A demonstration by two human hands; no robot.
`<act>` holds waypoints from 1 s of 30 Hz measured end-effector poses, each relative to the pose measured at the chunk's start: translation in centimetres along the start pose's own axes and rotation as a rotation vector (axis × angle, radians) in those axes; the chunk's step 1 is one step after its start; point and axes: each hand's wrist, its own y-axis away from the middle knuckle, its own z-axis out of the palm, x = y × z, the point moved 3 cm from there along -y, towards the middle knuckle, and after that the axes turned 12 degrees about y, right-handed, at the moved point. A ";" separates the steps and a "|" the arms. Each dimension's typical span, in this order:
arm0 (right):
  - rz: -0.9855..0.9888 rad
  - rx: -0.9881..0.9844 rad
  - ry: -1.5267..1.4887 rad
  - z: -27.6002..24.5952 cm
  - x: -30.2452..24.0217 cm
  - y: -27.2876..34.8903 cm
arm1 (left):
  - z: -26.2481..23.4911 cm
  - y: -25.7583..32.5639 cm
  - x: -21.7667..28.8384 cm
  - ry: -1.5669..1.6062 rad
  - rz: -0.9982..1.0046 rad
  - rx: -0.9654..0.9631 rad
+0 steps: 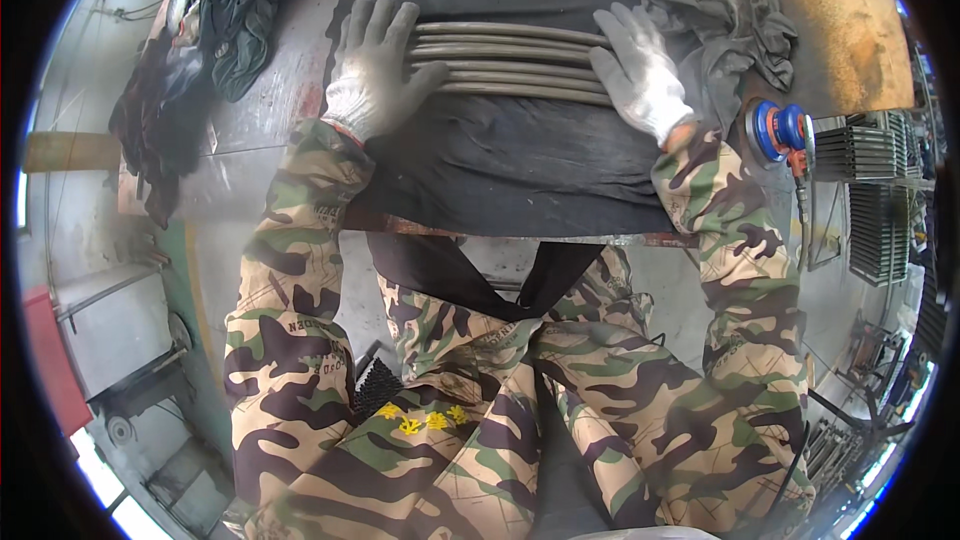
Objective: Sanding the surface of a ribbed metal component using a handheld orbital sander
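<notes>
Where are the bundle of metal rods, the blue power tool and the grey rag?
bundle of metal rods [510, 60], head view, middle of the rods between the gloved hands.
blue power tool [778, 130], head view, its round blue body.
grey rag [725, 15], head view, crumpled middle of the cloth.

Both gloved hands [375, 70] [640, 75] flat, seemingly pressing.

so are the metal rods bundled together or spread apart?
Bundled: the metal rods lie side by side, touching, on the dark cloth, left hand and right hand on their ends.
</notes>
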 end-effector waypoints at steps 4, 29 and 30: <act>-0.034 -0.088 0.137 0.4 -1.3 0.0 | 0.2 0.2 -0.4 -0.093 0.104 0.045; -0.076 -0.208 0.142 -0.3 0.0 -3.1 | 0.4 -1.9 -0.5 -0.042 0.024 -0.003; -0.029 -0.272 0.040 0.0 0.5 -4.1 | 0.3 -2.6 -0.4 -0.042 0.029 -0.009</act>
